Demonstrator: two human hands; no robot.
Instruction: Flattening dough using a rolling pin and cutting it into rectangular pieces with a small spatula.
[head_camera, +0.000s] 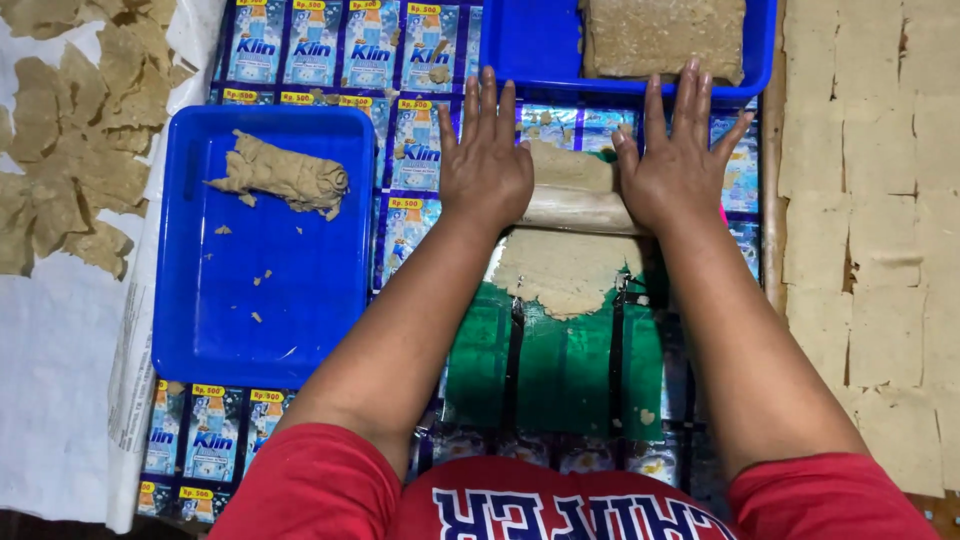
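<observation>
Two hands press flat, fingers spread, on a rolling pin lying crosswise over a sheet of tan dough: the left hand on its left end, the right hand on its right end. Neither hand closes around the pin. The dough lies on a green mat atop the sachet-covered bench. A blue tray to the left holds a rolled dough scrap; a second blue tray beyond holds a dough slab.
</observation>
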